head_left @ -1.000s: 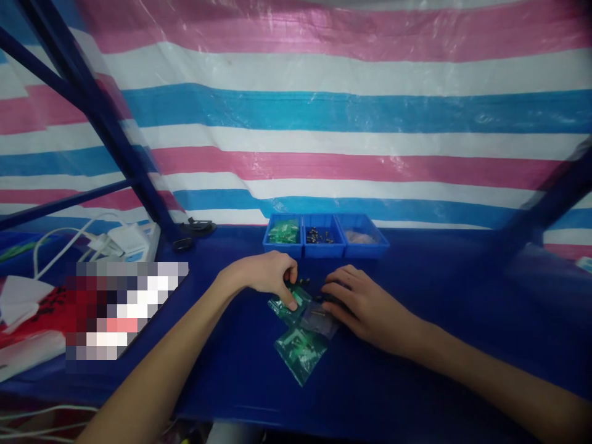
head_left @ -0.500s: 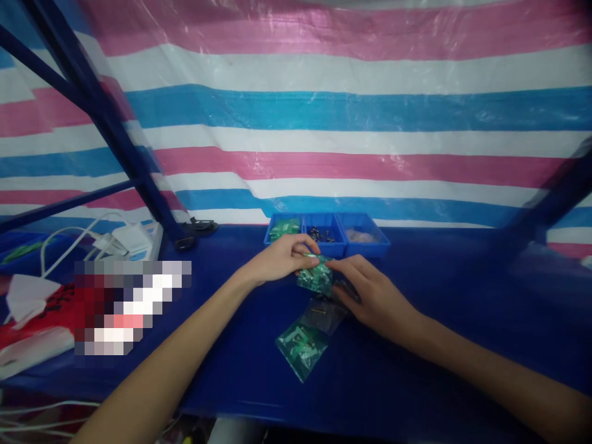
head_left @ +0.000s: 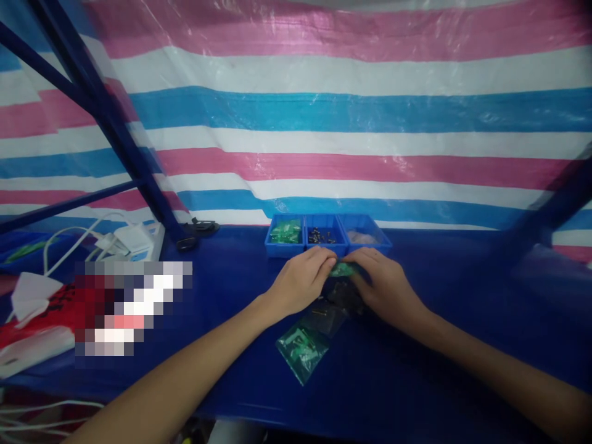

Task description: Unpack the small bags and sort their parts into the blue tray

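Note:
Between my two hands is a small green plastic bag (head_left: 343, 269), partly covered by the fingers. My left hand (head_left: 303, 279) pinches its left edge, and my right hand (head_left: 386, 283) grips its right side. Just below them a dark bag (head_left: 345, 296) lies on the table, its contents too dim to make out. A clear bag (head_left: 319, 314) with a thin brass-coloured piece in it lies nearer to me. It touches a second green bag (head_left: 303, 353) that holds small pale pieces.
Behind my hands stand three joined blue bins: one with green bags (head_left: 285, 232), one with small screws (head_left: 321, 236), one with clear bags (head_left: 363, 237). At left are a power strip (head_left: 148, 243), white cables and a red bag (head_left: 60, 308). Blue frame posts (head_left: 124, 154) rise at the sides.
My left hand has moved right and turned over at the green bag's edge. The bag has shifted right and tilted, showing less of its face. My right hand has moved slightly right.

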